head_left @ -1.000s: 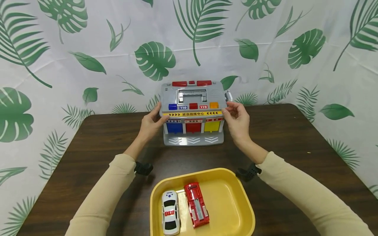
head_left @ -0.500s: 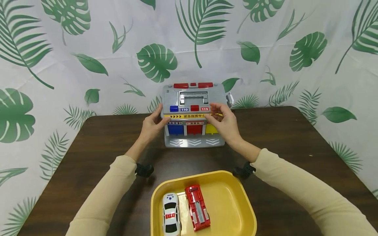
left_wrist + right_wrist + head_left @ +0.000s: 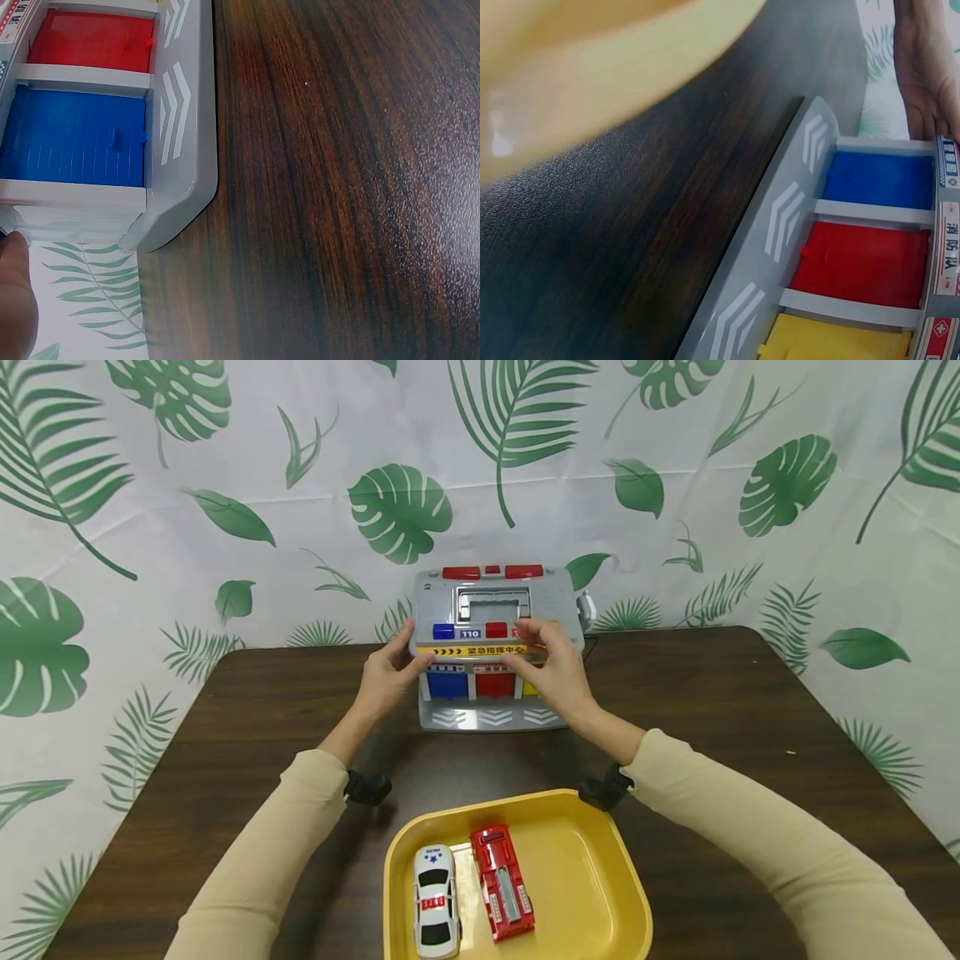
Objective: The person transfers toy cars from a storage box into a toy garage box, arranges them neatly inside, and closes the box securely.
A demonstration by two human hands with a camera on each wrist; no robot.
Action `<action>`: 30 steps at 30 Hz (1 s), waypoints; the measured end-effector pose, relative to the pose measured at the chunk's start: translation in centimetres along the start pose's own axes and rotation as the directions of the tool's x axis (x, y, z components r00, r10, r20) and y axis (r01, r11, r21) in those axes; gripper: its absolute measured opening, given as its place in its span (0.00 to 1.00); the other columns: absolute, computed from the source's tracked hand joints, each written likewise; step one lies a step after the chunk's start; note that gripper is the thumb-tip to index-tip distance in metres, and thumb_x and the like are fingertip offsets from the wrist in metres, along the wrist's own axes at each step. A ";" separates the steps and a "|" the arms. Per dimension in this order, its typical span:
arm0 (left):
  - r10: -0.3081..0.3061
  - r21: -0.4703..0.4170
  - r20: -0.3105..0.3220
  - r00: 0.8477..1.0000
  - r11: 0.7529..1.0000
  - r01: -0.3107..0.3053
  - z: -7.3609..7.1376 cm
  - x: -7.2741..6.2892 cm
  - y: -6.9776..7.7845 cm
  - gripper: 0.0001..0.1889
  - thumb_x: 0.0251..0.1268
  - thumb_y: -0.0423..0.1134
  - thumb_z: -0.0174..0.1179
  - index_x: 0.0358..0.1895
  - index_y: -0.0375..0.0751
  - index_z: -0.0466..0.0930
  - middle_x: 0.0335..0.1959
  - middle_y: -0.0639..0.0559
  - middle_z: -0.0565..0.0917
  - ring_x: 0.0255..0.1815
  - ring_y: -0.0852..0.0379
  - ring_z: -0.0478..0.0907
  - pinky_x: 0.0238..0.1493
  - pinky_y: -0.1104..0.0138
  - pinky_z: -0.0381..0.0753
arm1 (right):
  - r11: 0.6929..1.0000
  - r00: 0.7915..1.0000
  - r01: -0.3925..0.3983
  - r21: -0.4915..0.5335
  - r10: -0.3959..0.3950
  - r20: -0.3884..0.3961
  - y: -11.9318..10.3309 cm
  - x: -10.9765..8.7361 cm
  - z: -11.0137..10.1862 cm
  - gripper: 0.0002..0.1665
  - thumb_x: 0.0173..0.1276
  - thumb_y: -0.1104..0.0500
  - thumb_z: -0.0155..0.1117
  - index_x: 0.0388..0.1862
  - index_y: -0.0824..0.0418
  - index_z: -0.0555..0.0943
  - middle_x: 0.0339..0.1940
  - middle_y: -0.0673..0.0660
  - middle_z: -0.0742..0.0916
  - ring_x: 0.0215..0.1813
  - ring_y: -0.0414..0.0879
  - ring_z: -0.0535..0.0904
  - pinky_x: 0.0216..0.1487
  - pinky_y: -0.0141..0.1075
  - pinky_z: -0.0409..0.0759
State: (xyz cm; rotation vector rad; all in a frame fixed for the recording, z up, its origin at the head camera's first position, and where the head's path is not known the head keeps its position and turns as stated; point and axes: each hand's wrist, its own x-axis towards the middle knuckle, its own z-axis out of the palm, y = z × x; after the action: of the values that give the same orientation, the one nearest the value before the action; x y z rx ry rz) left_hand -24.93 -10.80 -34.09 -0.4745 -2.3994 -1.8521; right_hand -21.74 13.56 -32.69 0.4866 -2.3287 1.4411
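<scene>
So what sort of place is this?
Probably an indoor play spot: a toy garage stands on a table, two toy cars lie in a tray, and a leafy cloth hangs behind.

Toy station (image 3: pixel 442 597) roof: "110" on blue label (image 3: pixel 470 634), neighbouring red label (image 3: pixel 514 633) mostly hidden by right hand (image 3: pixel 558 675) | yellow strip (image 3: pixel 468 652): "紧急指挥中心", black chevrons (image 3: pixel 447 652) | sign (image 3: pixel 948 247) above red door (image 3: pixel 862 262): "消防队" | red sign (image 3: pixel 937 337) by yellow door (image 3: pixel 832 341): white cross | grey ramp (image 3: pixel 180 184): white chevrons (image 3: pixel 186 101) | white car (image 3: pixel 436 902): tiny "POLICE", blue stars (image 3: pixel 432 859)
</scene>
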 end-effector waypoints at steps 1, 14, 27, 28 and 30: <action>0.001 0.000 -0.001 1.000 1.000 -0.001 0.0 0.0 0.0 0.35 0.65 0.35 0.59 0.70 0.32 0.52 0.73 0.44 0.54 0.69 0.48 0.62 0.65 0.59 0.67 | 1.000 1.000 0.003 -0.006 -0.003 0.000 0.0 0.0 0.0 0.29 0.58 0.63 0.70 0.57 0.69 0.73 0.54 0.63 0.77 0.55 0.54 0.75 0.59 0.44 0.77; 0.013 -0.002 -0.006 1.000 1.000 -0.013 0.0 0.5 -1.3 0.35 0.64 0.37 0.60 0.71 0.34 0.53 0.73 0.45 0.54 0.70 0.51 0.61 0.65 0.59 0.67 | 0.994 1.000 0.020 -0.104 -0.020 0.002 0.0 0.5 0.4 0.31 0.56 0.63 0.72 0.58 0.69 0.73 0.52 0.63 0.79 0.53 0.53 0.76 0.56 0.41 0.78; -0.001 -0.001 0.002 1.000 1.000 0.001 -0.1 -0.2 0.2 0.34 0.65 0.34 0.59 0.70 0.31 0.52 0.73 0.41 0.54 0.70 0.48 0.60 0.66 0.59 0.66 | 0.983 1.000 0.012 -0.181 -0.007 0.024 -0.1 0.7 0.6 0.34 0.57 0.61 0.72 0.61 0.68 0.71 0.54 0.63 0.78 0.54 0.53 0.75 0.58 0.41 0.77; -0.001 0.003 0.003 1.000 1.000 0.001 -0.1 -0.2 0.2 0.34 0.65 0.34 0.59 0.70 0.31 0.52 0.73 0.42 0.54 0.70 0.48 0.60 0.66 0.58 0.66 | 0.982 1.000 0.015 -0.186 -0.011 0.027 0.0 0.8 0.6 0.34 0.57 0.60 0.72 0.61 0.68 0.71 0.54 0.63 0.78 0.54 0.53 0.75 0.58 0.41 0.77; 0.002 0.005 0.003 1.000 1.000 -0.002 -0.1 -0.2 0.2 0.34 0.65 0.34 0.58 0.70 0.31 0.52 0.73 0.41 0.54 0.70 0.48 0.60 0.66 0.58 0.66 | 0.982 0.999 0.021 -0.189 -0.016 0.029 0.0 0.8 0.7 0.35 0.56 0.61 0.72 0.61 0.68 0.71 0.54 0.63 0.78 0.54 0.53 0.75 0.57 0.42 0.77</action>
State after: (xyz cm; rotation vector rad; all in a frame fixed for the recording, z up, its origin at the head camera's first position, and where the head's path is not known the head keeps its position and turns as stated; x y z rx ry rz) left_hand -24.72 -10.85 -33.90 -0.4798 -2.4044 -1.8456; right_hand -22.53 12.87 -32.60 0.4750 -2.4451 1.1963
